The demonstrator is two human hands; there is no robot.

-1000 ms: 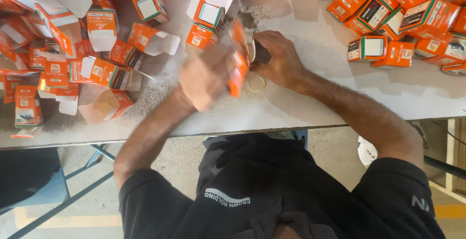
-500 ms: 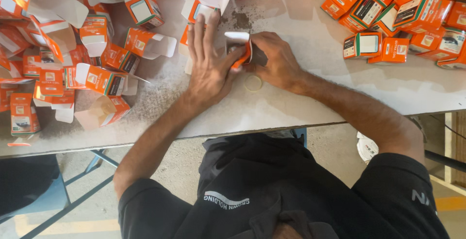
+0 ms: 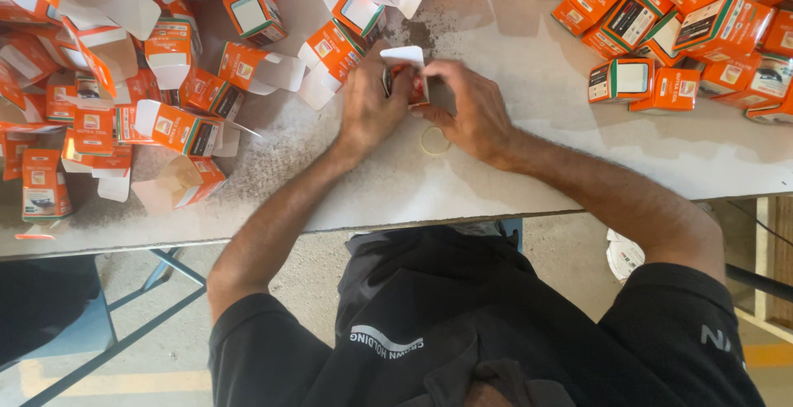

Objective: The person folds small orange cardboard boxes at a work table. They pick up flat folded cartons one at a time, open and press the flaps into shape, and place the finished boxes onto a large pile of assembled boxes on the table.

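Sitting at the near edge of the tabletop (image 3: 462,200), the person leans both forearms in so the hands meet at the middle. A small pale ring (image 3: 434,140) lies flat on the surface just under the right hand (image 3: 467,114). That hand pinches the right side of a small orange box (image 3: 406,76), while the left hand (image 3: 370,105) pinches its left side, fingers curled onto it; both grips hold it just above the surface, white flap up, likely so the end stays reachable. Farther left lies a loose heap of open boxes (image 3: 165,126), flaps spread. At the far right closed boxes (image 3: 661,52) sit packed close together.
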